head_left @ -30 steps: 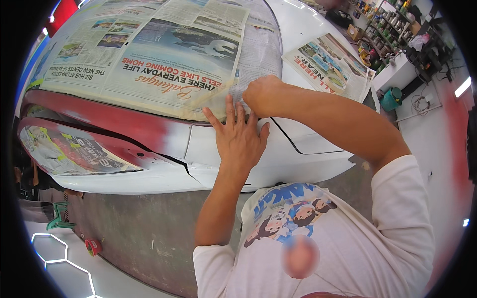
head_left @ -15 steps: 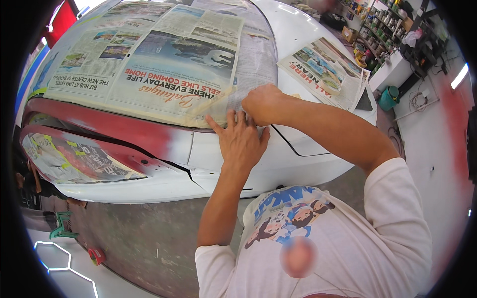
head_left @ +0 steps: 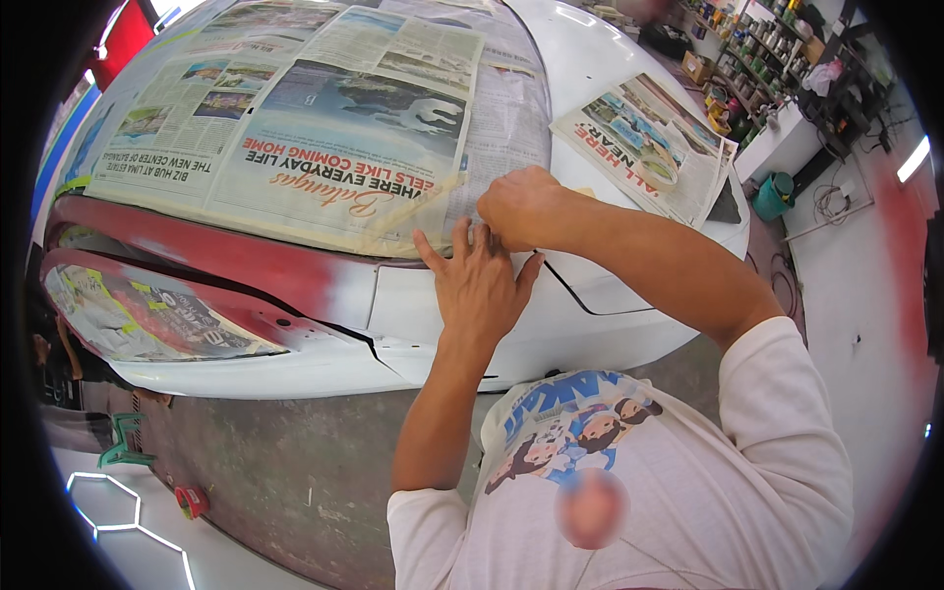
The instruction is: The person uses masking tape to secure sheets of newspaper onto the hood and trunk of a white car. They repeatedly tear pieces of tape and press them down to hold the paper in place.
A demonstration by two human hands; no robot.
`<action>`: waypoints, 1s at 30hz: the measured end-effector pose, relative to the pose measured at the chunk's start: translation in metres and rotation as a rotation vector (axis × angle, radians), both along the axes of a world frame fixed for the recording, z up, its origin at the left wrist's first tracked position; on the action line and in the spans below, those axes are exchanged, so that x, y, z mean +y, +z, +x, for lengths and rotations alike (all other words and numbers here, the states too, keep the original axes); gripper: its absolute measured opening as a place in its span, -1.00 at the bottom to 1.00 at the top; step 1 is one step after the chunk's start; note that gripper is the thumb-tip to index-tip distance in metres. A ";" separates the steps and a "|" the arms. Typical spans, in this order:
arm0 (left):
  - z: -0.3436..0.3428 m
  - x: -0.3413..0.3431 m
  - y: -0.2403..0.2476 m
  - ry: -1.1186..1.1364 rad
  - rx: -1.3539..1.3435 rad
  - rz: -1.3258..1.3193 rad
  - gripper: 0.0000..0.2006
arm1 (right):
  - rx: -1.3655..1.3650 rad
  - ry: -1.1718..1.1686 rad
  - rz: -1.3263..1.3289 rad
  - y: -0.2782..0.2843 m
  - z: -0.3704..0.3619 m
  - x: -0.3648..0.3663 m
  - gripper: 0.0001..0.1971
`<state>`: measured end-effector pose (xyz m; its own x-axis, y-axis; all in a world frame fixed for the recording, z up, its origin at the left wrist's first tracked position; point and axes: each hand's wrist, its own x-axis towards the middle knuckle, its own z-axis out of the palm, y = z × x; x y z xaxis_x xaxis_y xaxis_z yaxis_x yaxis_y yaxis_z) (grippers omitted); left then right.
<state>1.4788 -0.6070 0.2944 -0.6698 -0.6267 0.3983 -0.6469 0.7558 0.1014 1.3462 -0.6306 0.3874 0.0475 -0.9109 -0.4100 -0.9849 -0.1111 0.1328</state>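
Newspaper sheets (head_left: 364, 138) cover the window glass of a white car body (head_left: 423, 320). Along the lower corner of the paper runs a pale yellowish strip of masking tape (head_left: 401, 224). My left hand (head_left: 478, 283) lies with its fingers spread on the edge where the covered glass meets the white panel. Just above and right of it is my right hand (head_left: 521, 208), closed in a fist against the same paper edge. Whatever the right fingers grip is hidden from view. The two hands are close together at the fingertips.
Loose newspaper (head_left: 649, 147) lies on the white panel to the right. A red-painted strip (head_left: 246, 241) runs along the car's left side. Shelves of cans (head_left: 762, 49) and a green bucket (head_left: 773, 195) stand at right; a green stool (head_left: 126, 440) stands at left.
Both hands stay at the same paper edge with almost no movement. The view has shifted very slightly.
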 end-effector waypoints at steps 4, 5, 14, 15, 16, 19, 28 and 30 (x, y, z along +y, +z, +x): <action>-0.002 -0.001 -0.005 0.010 0.041 -0.066 -0.47 | -0.021 0.014 -0.008 -0.003 -0.002 -0.001 -0.75; -0.002 -0.001 -0.004 0.004 0.040 -0.058 -0.47 | -0.026 0.014 -0.007 -0.003 -0.003 -0.001 -0.75; -0.002 -0.001 -0.003 0.025 -0.029 0.003 -0.51 | -0.064 0.081 -0.053 -0.002 -0.010 -0.003 -0.79; -0.002 -0.001 -0.006 0.033 -0.030 -0.011 -0.50 | -0.071 0.094 -0.062 -0.002 -0.009 -0.002 -0.79; -0.002 -0.001 -0.006 0.027 -0.037 0.001 -0.50 | -0.072 0.107 -0.060 -0.001 -0.009 0.000 -0.81; 0.001 -0.002 -0.001 0.011 -0.076 0.046 -0.49 | -0.079 0.146 -0.087 0.000 -0.008 0.004 -0.85; 0.003 -0.003 0.001 0.008 -0.081 0.063 -0.50 | -0.127 0.244 -0.241 -0.005 -0.010 0.015 -0.94; 0.003 -0.005 -0.003 -0.005 -0.024 0.028 -0.48 | -0.084 0.288 -0.238 -0.007 -0.009 0.017 -0.94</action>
